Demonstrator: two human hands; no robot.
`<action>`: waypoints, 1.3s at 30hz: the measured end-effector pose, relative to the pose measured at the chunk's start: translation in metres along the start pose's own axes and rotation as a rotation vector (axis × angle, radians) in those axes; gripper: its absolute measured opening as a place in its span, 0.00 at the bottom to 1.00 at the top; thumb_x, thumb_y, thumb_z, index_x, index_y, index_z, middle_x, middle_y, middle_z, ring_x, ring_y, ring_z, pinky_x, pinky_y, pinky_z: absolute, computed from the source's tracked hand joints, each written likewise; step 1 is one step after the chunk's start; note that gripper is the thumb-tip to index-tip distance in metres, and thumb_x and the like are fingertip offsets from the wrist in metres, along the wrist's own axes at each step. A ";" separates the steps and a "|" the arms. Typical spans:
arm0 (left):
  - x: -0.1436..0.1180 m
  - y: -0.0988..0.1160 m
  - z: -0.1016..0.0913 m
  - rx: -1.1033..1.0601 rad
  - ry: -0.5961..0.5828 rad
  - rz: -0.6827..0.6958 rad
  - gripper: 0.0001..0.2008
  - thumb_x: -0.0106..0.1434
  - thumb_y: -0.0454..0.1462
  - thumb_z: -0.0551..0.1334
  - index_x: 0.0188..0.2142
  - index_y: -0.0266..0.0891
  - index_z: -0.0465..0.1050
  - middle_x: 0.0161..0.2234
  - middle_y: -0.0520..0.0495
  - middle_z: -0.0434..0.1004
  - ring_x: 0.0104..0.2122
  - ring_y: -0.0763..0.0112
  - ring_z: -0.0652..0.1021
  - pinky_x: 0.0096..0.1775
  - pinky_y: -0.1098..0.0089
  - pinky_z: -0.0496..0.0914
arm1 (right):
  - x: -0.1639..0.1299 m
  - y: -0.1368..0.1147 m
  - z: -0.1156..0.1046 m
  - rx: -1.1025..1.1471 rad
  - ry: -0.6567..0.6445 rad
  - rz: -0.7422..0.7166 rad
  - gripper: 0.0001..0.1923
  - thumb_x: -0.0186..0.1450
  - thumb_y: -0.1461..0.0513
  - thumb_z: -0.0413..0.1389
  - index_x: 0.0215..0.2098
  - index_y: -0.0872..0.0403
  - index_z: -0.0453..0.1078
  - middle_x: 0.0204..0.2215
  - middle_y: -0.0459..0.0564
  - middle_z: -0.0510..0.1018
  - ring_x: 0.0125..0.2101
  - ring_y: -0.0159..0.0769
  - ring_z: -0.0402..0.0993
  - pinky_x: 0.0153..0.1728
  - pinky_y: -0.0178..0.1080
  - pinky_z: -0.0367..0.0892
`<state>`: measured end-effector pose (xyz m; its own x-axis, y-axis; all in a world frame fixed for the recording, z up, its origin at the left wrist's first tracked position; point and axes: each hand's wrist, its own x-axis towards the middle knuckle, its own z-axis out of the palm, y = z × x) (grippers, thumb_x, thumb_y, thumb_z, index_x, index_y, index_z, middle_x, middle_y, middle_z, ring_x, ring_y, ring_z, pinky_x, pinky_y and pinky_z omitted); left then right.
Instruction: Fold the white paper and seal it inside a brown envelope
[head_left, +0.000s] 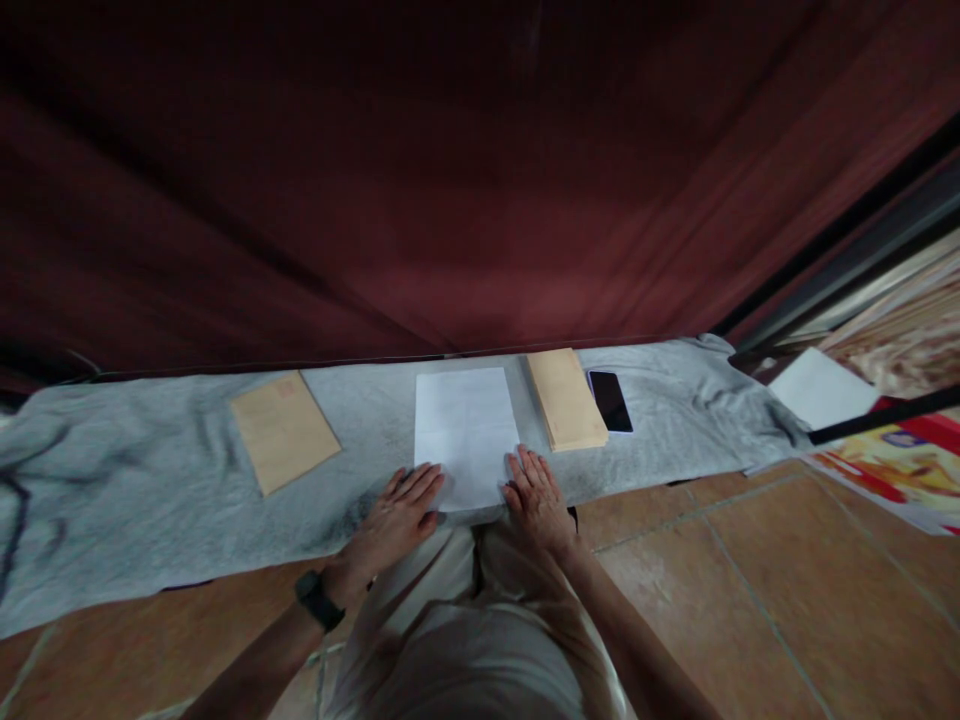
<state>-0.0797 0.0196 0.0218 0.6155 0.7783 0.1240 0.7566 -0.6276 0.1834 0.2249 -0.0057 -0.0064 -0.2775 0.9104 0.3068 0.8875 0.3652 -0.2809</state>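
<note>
**Both hands flat on a white sheet, grey cloth underneath**

Biggest thing in the room: a dark red curtain [465, 180] hanging across the whole back, folds running down to the cloth edge. Below it a long grey cloth [135, 500] stretches left to right, wrinkled, w/ dark smudges at its far left end. Nearer the person, terracotta floor tiles [750, 600] w/ pale grout lines.

On the cloth, approx. centre, lies the white paper sheet [466, 430], flat, its near edge right by the cloth's near edge and directly in front of the person. Just right of it, not quite touching, a stack of tan envelopes [566, 398], angled a bit. Beside that stack on its right, a black phone [610, 400], screen dark, face up. Well to the left of the sheet, a single tan envelope [283, 430] lies tilted, apart from everything else.

Far right, off the cloth: another white sheet [821, 388] and a colourful printed poster [900, 470], red and yellow, w/ a dark bar crossing over it.

Hands: left hand [397, 515] is spread flat, palm down, fingertips touching the sheet's lower left corner. A black wristwatch [319, 598] sits on that wrist. Right hand [538, 495] likewise flat, fingers extended, resting along the sheet's lower right edge. Neither hand grips anything; both are opened out and pressing down on paper and cloth.
</note>
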 end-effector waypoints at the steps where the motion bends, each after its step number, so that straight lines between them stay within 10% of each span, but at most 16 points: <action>1: 0.000 0.001 0.001 -0.003 0.006 0.001 0.25 0.67 0.36 0.58 0.63 0.42 0.70 0.65 0.41 0.70 0.65 0.59 0.70 0.67 0.53 0.60 | -0.001 0.001 -0.001 0.003 -0.008 -0.014 0.30 0.76 0.56 0.48 0.72 0.58 0.53 0.70 0.63 0.59 0.71 0.50 0.53 0.68 0.58 0.57; 11: -0.003 0.006 -0.016 -0.185 0.041 -0.048 0.23 0.66 0.26 0.53 0.54 0.43 0.77 0.54 0.45 0.81 0.52 0.65 0.81 0.55 0.61 0.76 | -0.008 0.022 -0.016 0.189 -0.067 -0.168 0.31 0.72 0.60 0.55 0.72 0.53 0.56 0.68 0.61 0.65 0.68 0.46 0.60 0.67 0.58 0.60; 21: -0.043 0.015 -0.038 -0.573 0.057 -0.155 0.17 0.70 0.38 0.55 0.52 0.48 0.79 0.51 0.48 0.83 0.48 0.62 0.83 0.52 0.64 0.78 | -0.011 0.028 -0.032 0.520 -0.015 -0.020 0.21 0.67 0.68 0.53 0.55 0.45 0.78 0.56 0.50 0.79 0.61 0.44 0.71 0.62 0.56 0.69; 28: -0.009 -0.017 -0.022 -0.547 0.230 -0.246 0.15 0.66 0.46 0.63 0.48 0.43 0.81 0.48 0.42 0.83 0.51 0.57 0.80 0.54 0.56 0.76 | 0.009 0.018 -0.030 0.751 -0.002 0.262 0.17 0.72 0.53 0.52 0.44 0.50 0.81 0.40 0.51 0.85 0.43 0.44 0.82 0.48 0.46 0.77; 39: 0.038 -0.021 -0.008 -0.545 0.209 -0.635 0.14 0.64 0.47 0.60 0.29 0.42 0.75 0.27 0.52 0.78 0.28 0.68 0.77 0.34 0.71 0.70 | 0.054 0.024 -0.003 0.590 0.181 0.458 0.20 0.70 0.48 0.50 0.38 0.54 0.77 0.29 0.50 0.80 0.29 0.39 0.76 0.34 0.38 0.71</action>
<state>-0.0737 0.0624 0.0301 0.0176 0.9998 0.0067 0.6991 -0.0171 0.7148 0.2325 0.0513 0.0059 0.1799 0.9684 0.1727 0.5418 0.0490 -0.8391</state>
